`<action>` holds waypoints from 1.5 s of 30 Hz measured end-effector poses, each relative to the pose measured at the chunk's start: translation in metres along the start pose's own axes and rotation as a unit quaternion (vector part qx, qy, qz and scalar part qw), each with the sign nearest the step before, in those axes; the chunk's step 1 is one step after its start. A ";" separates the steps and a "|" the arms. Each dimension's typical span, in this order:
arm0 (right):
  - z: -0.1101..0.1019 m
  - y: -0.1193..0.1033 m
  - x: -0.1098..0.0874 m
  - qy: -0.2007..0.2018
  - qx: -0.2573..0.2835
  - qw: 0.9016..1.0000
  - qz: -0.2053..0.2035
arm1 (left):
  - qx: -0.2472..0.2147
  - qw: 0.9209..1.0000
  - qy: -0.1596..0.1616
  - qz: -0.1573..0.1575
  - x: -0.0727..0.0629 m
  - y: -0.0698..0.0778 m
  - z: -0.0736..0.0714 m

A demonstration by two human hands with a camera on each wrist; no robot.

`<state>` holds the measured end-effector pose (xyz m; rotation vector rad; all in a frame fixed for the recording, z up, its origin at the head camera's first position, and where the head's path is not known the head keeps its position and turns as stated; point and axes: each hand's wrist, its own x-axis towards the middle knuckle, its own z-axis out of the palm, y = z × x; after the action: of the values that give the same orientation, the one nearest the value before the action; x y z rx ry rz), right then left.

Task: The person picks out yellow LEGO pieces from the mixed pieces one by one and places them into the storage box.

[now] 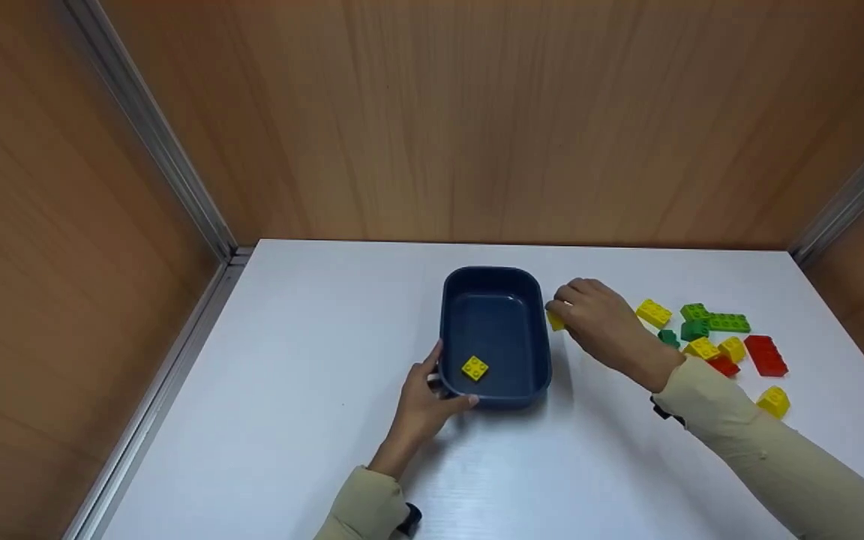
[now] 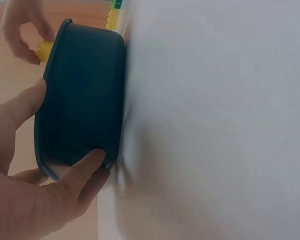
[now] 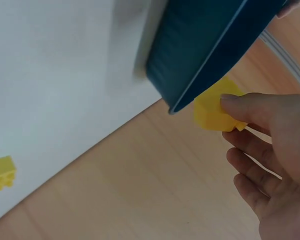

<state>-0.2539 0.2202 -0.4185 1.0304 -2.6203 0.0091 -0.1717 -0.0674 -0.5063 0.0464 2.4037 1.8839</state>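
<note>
A dark blue rectangular bin [image 1: 493, 319] stands on the white table, with one yellow toy brick [image 1: 475, 367] lying inside near its front left. My left hand [image 1: 421, 409] grips the bin at its near left corner, thumb on the front rim and fingers along the side, as the left wrist view also shows. Between thumb and fingertips, my right hand [image 1: 601, 322] pinches another yellow toy brick [image 3: 217, 107]. That brick is right at the bin's right rim, at about rim height.
On the right of the white table [image 1: 312, 322] lie several loose bricks: yellow ones [image 1: 654, 313], green ones [image 1: 729, 322] and a red one [image 1: 766, 355]. The right forearm passes over part of this group. Wooden panels [image 1: 477, 120] enclose the back and sides.
</note>
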 end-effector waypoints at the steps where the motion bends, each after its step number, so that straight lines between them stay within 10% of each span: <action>1: 0.000 -0.002 0.002 0.002 0.000 1.000 -0.003 | 0.001 1.000 0.000 0.001 0.000 0.000 0.000; 45: 0.030 -0.056 0.082 -0.091 0.032 0.994 -0.042 | -0.002 1.000 -0.002 -0.014 0.002 -0.002 0.000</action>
<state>-0.2817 0.1209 -0.4281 1.2157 -2.7517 -0.0208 -0.1739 -0.0679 -0.5086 0.0156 2.3863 1.8739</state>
